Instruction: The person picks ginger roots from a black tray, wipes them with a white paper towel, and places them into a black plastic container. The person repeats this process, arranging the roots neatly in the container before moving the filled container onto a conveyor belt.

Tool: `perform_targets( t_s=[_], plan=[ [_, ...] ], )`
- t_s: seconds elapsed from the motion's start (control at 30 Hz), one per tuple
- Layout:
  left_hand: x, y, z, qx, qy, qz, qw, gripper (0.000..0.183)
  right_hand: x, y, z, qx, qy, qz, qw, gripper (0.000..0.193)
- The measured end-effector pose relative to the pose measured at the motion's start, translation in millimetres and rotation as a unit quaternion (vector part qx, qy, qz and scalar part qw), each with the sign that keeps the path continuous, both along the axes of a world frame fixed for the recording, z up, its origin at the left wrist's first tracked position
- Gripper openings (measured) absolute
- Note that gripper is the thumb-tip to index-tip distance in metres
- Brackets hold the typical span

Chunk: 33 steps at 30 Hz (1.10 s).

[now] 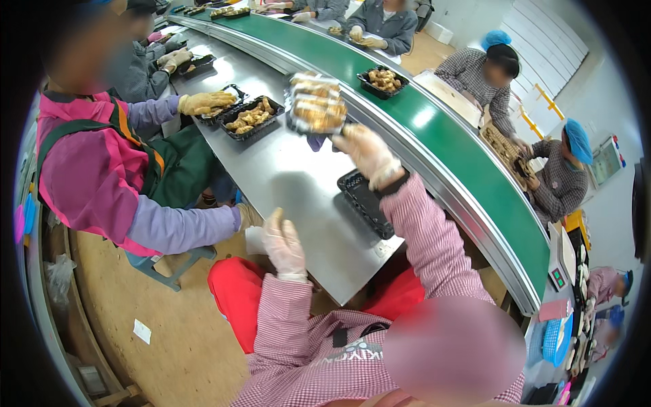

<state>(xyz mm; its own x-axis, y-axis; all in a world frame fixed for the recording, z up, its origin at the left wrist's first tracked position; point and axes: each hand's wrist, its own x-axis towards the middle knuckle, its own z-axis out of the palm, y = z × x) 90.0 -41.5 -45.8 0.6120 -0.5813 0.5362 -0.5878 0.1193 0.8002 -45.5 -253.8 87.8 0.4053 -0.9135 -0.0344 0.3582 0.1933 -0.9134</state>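
Note:
My right hand, in a pale thin glove, is stretched forward over the metal table and grips the near edge of a black tray of yellow-brown knobbly pieces. Motion blurs that tray, and white streaks show across its contents. Beneath my right forearm lies an empty black plastic tray, partly covered by my sleeve. My left hand, also gloved, is raised beside the table's near left edge. Its fingers point up, and a small yellowish bit shows at the fingertips; what it is I cannot make out.
A green conveyor belt curves past the metal table, carrying a filled black tray. To my left a co-worker in a pink and purple jacket sits close, one gloved hand near another filled tray. Several people work across the belt.

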Motion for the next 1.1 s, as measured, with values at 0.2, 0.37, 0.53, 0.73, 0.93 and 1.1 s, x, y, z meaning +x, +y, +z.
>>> perform_targets(
  t_s=[0.2,0.37,0.53,0.73,0.93,1.1],
  plan=[
    [-22.7,-3.7,-4.5,0.126,-0.104,0.003,0.987,0.047,19.7,-167.2,13.9,-0.447,0.747,-0.027,0.492,0.028],
    [-26.1,0.0,4.4,0.121,-0.091,-0.025,0.988,0.046,27.7,-230.7,17.5,-0.352,0.756,-0.153,0.53,0.043],
    [-17.5,5.1,5.7,0.143,-0.084,-0.006,0.986,0.042,41.0,-181.9,21.4,-0.3,0.639,-0.38,0.597,0.025],
    [-22.2,2.4,3.1,0.138,-0.085,-0.028,0.986,0.041,-22.5,-183.5,20.7,-0.271,0.787,-0.307,0.461,0.016],
    [-18.9,-2.3,-0.8,0.144,-0.089,-0.015,0.985,0.041,-71.7,-106.8,21.4,-0.359,0.742,-0.264,0.501,0.023],
    [-31.5,-6.6,11.7,0.113,-0.224,-0.029,0.968,0.047,-137.8,-11.6,12.0,-0.453,0.683,-0.281,0.499,0.018]
  ],
)
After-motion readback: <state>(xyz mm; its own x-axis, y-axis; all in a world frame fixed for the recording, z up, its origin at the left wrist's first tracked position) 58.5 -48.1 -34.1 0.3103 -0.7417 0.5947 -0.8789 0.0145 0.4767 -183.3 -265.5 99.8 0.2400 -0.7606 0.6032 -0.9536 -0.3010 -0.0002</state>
